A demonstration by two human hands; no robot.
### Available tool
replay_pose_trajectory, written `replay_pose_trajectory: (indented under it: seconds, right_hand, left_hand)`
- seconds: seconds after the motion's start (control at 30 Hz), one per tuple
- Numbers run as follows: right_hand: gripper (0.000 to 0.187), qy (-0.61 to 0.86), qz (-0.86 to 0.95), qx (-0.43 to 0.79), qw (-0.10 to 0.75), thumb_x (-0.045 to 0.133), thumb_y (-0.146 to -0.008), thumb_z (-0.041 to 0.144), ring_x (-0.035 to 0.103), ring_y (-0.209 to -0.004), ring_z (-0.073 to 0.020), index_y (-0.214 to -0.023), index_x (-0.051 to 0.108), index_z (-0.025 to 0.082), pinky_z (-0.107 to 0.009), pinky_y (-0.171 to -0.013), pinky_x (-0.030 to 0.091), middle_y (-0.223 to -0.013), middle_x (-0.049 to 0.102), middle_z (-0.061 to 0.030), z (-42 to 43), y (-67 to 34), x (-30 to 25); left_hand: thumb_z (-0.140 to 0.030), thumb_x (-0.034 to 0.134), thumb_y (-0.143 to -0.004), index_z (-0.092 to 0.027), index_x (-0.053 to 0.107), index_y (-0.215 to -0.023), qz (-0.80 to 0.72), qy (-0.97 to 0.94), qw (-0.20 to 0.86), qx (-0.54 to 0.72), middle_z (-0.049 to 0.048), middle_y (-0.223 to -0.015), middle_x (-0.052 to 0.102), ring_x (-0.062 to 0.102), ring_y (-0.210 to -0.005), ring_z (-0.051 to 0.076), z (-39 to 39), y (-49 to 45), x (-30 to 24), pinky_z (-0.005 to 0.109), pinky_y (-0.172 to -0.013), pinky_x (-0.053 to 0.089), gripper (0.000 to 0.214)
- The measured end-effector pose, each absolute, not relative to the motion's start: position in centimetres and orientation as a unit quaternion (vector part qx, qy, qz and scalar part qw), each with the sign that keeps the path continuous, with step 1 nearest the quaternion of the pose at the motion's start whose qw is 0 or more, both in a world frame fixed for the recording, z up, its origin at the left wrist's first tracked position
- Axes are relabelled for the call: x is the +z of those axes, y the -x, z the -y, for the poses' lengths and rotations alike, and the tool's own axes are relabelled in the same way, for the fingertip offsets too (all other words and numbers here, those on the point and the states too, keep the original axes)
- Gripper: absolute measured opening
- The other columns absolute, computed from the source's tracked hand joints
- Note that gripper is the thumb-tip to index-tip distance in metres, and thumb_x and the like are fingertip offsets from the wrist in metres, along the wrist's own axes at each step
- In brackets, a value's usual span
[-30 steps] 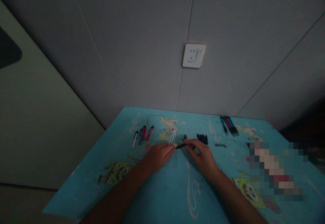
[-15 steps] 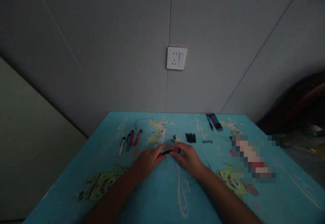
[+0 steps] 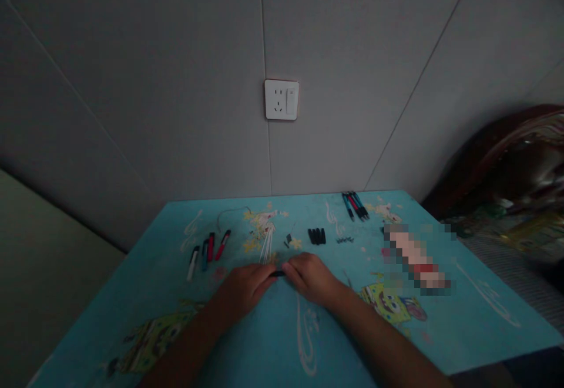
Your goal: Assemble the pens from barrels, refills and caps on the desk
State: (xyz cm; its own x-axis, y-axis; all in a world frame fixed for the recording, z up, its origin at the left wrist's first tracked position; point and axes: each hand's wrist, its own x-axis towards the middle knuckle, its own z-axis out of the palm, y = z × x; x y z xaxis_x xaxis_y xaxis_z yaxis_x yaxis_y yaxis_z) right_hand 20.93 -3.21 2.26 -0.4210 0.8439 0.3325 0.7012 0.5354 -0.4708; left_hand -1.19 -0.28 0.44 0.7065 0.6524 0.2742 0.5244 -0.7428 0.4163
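Observation:
My left hand (image 3: 248, 284) and my right hand (image 3: 311, 275) meet over the front middle of the table, fingers closed on a pen (image 3: 278, 273). Only its black part shows between them; the rest is covered by my fingers. Just beyond lie several thin white refills (image 3: 267, 246). Left of those are several pen barrels (image 3: 210, 247) in white, blue and red. Several short black rubber grips (image 3: 316, 236) form a row farther back, beside small springs (image 3: 345, 240). A small dark piece (image 3: 289, 238) rests between the refills and the grips.
Several whole pens (image 3: 355, 206), blue, red and black, lie at the table's back edge. A blurred-out long object (image 3: 414, 256) is on the right. The blue cartoon cloth (image 3: 282, 341) covers the table. Behind stands a grey wall with a socket (image 3: 281, 100).
The view has shifted, so the table and socket sit farther left. My hands have closed in on the pen; its red part, visible before, is now hidden.

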Motion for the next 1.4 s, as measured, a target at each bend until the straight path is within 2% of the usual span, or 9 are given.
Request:
replay_pose_trajectory:
  seconds: [0.1,0.2,0.33,0.43,0.6,0.77,0.9,1.1,1.4]
  right_hand:
    - [0.023,0.438,0.836,0.136,0.302,0.050,-0.096,0.037,0.060,-0.077,-0.0176,-0.099,0.064,0.019,-0.029,-0.075,0.045,-0.082,0.066,-0.0046,3.5,-21.1,3.3]
    - [0.026,0.406,0.845,0.145,0.316,0.056,-0.093,0.035,0.061,-0.088,-0.0193,-0.114,0.060,0.021,-0.032,-0.083,0.045,-0.095,0.067,-0.0062,3.5,-21.2,3.7]
    - [0.019,0.437,0.836,0.136,0.303,0.051,-0.096,0.033,0.062,-0.081,-0.0191,-0.097,0.064,0.019,-0.032,-0.079,0.045,-0.086,0.068,-0.0056,3.3,-20.8,2.6]
    - [0.033,0.462,0.831,0.119,0.286,0.043,-0.099,0.034,0.060,-0.068,-0.0178,-0.079,0.064,0.019,-0.031,-0.073,0.045,-0.069,0.065,-0.0036,3.2,-20.7,2.0]
    - [0.030,0.444,0.817,0.159,0.330,0.059,-0.091,0.041,0.062,-0.081,-0.0192,-0.112,0.061,0.020,-0.032,-0.078,0.046,-0.086,0.068,-0.0046,3.3,-21.1,2.5]
    - [0.018,0.434,0.827,0.148,0.325,0.055,-0.094,0.036,0.061,-0.082,-0.0192,-0.095,0.064,0.020,-0.032,-0.078,0.045,-0.085,0.067,-0.0051,3.1,-20.9,2.1]
    - [0.035,0.459,0.830,0.117,0.295,0.041,-0.100,0.033,0.058,-0.065,-0.0169,-0.074,0.061,0.019,-0.032,-0.072,0.043,-0.066,0.063,-0.0026,3.1,-20.6,1.6]
    - [0.021,0.416,0.845,0.137,0.307,0.055,-0.094,0.037,0.061,-0.083,-0.0197,-0.103,0.062,0.020,-0.033,-0.080,0.043,-0.088,0.068,-0.0052,3.3,-20.6,2.4]
    - [0.039,0.488,0.834,0.061,0.250,0.035,-0.102,0.030,0.057,-0.060,-0.0162,-0.073,0.059,0.019,-0.030,-0.069,0.039,-0.062,0.061,-0.0021,3.4,-19.4,1.8]
  left_hand:
    - [-0.028,0.041,-0.099,-0.020,0.063,-0.110,-0.334,-0.906,0.140,0.220,0.0055,-0.093,0.070,0.067,-0.084,0.017,0.3,1.3,0.8,0.028,-0.078,0.053,0.026]
    - [-0.027,0.040,-0.099,-0.019,0.063,-0.109,-0.337,-0.902,0.146,0.227,0.0064,-0.093,0.070,0.067,-0.086,0.018,0.3,1.3,0.9,0.029,-0.080,0.052,0.027]
    - [-0.035,0.047,-0.097,-0.019,0.057,-0.118,-0.347,-0.896,0.163,0.225,0.0065,-0.101,0.070,0.067,-0.091,0.019,0.6,1.1,0.9,0.029,-0.081,0.052,0.029]
    - [-0.035,0.045,-0.097,-0.021,0.057,-0.114,-0.340,-0.903,0.153,0.215,0.0052,-0.099,0.070,0.067,-0.089,0.018,0.7,0.9,1.1,0.028,-0.079,0.052,0.025]
    - [-0.025,0.038,-0.099,-0.020,0.062,-0.105,-0.351,-0.906,0.119,0.206,0.0047,-0.089,0.070,0.067,-0.081,0.017,0.6,1.0,1.5,0.027,-0.075,0.051,0.025]
    - [-0.037,0.047,-0.097,-0.020,0.056,-0.116,-0.357,-0.899,0.134,0.214,0.0047,-0.094,0.071,0.068,-0.085,0.019,0.8,1.0,1.4,0.028,-0.074,0.051,0.028]
    - [-0.040,0.047,-0.096,-0.021,0.055,-0.113,-0.349,-0.905,0.130,0.204,0.0034,-0.093,0.070,0.068,-0.083,0.018,0.9,0.8,1.3,0.028,-0.073,0.050,0.027]
    - [-0.031,0.037,-0.100,-0.021,0.058,-0.111,-0.360,-0.906,0.118,0.188,0.0049,-0.093,0.071,0.068,-0.085,0.019,0.8,1.0,1.6,0.029,-0.075,0.050,0.025]
    - [-0.035,0.044,-0.098,-0.019,0.057,-0.107,-0.348,-0.908,0.121,0.198,0.0048,-0.091,0.070,0.068,-0.082,0.018,0.9,0.6,1.2,0.028,-0.072,0.051,0.022]
